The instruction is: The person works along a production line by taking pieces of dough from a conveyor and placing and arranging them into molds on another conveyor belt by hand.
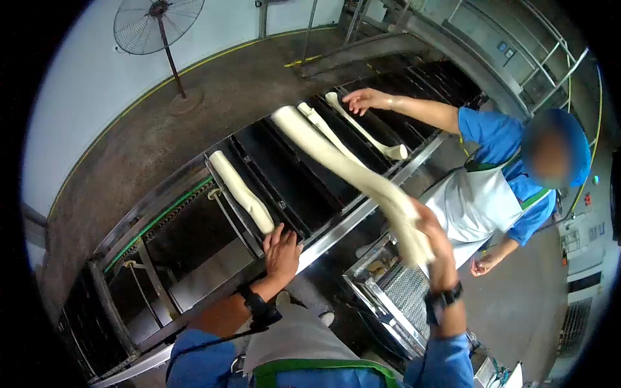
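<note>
My right hand (436,239) is closed around the near end of a long, smooth, cream-coloured tubular piece (336,158), its exact kind unclear. That end is blurred, and the piece slants up over the conveyor. On the black conveyor at left lies a shorter cream-coloured piece (240,191), slightly bent. My left hand (281,253), fingers spread, rests by its near end at the conveyor's edge; whether they touch I cannot tell. Partly hidden behind the held piece is another cream-coloured piece (317,119). Farther right sits a thin one with a flared end (369,129).
The black slatted conveyor (304,194) runs diagonally with a metal rail. Across from me at right stands a co-worker in blue, one hand (365,100) over the conveyor. A metal stand with a mesh top (404,291) is below my right arm. A pedestal fan (158,22) stands behind.
</note>
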A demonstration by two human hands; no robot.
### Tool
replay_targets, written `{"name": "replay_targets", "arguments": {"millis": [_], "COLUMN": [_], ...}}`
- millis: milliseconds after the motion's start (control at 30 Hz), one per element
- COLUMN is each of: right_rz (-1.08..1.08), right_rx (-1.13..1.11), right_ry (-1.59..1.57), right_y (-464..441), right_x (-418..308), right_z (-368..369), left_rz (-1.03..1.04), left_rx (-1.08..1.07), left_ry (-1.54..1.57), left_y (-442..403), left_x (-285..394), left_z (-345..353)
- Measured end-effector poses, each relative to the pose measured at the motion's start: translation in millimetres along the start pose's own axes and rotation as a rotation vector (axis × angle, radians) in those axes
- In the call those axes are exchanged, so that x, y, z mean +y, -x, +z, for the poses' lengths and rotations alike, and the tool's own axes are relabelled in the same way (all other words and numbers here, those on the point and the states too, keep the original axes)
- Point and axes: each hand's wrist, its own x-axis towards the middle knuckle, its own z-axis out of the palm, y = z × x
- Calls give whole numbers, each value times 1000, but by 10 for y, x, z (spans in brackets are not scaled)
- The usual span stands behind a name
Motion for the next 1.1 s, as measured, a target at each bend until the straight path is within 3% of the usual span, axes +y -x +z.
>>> {"name": "replay_targets", "arguments": {"millis": [167,333,367,400,433,500,533,600,633,667,700,767,800,833,900,933,1000,1033,1100], "right_rz": [393,320,218,66,-205,-599,-379,67,17,42,42,225,-35,-28,-266,-311,-355,-274,-301], "right_rx": [-383,-511,-497,-553,-550,-608,-496,-248,-243,-438,-413,-419,-289,-199,-225,-183,-34,-38,77], "right_ry": [182,634,686,941,708,1214,1263,1350,1263,1360,1350,1235,1413,1230,1165,1104,998,939,1009], "right_y": [-1267,-1590,-1777,-1942,-1935,-1857,-1838,-1779,-1845,-1855,-1781,-1619,-1535,-1544,-1193,-1076,-773,-694,-274], "right_x": [781,1120,1280,1409,1646,1683,1579,1359,1426,1373,1236,1005,1108,1168,856,810,797,913,873], "right_z": [825,1146,1058,1068,1082,1134,1270,1544,1386,1417,1371,1201,1199,1219,1008,846,475,218,-329], "left_rz": [27,16,29,33,15,67,114,-10,5,-15,-34,-45,-80,-64,-120,-217,-152,-98,-95], "left_rx": [52,86,87,77,93,100,120,5,-93,-62,-30,-68,-103,-97,-138,-204,-149,-93,-108], "left_ry": [-30,-18,22,21,-49,-64,-39,-14,-65,-74,-83,-82,-73,-76,-109,-63,-122,-177,-182], "left_y": [50,-6,-106,-158,-112,-209,-234,-236,-349,-318,-322,-368,-390,-416,-419,-450,-431,-429,-454], "left_x": [29,37,28,-8,-40,-50,-89,-127,-132,-130,-133,-97,-66,-69,-87,49,-19,-61,-57], "left_z": [-27,-11,29,62,72,68,111,128,153,167,184,190,187,184,167,66,138,161,134]}}
